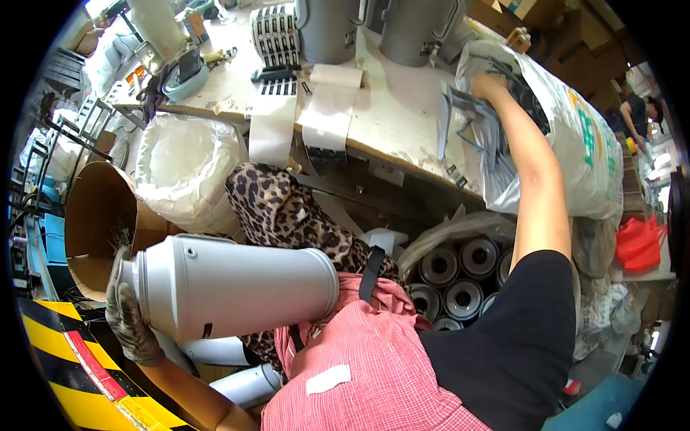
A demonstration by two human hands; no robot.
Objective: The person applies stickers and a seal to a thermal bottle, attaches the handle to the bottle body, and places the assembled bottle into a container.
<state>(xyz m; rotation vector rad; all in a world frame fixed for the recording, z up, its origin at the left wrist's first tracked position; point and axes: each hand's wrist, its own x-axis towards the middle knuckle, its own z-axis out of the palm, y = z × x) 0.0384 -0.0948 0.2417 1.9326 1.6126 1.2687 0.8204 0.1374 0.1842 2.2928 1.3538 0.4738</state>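
A grey canister (244, 287) lies on its side across my lap, its wide base against my red apron (381, 352). My left hand (129, 316), in a stained glove, is closed round its narrow neck at the left. My right arm stretches far forward to a white plastic bag (582, 172) on the bench's right end. Inside the bag's mouth is my right hand (490, 87), among dark and grey strip-like parts; its fingers are hidden. Several grey curved strips (471, 118) hang out of the bag beside it.
On the bench (402, 108) stand grey canisters with handles (327, 32), a label roll (275, 39) and a blue bowl (185, 82). Below are a lined bin (188, 161), a cardboard box (97, 223), and a bag of round grey parts (462, 298). A striped yellow-black panel (68, 359) is at left.
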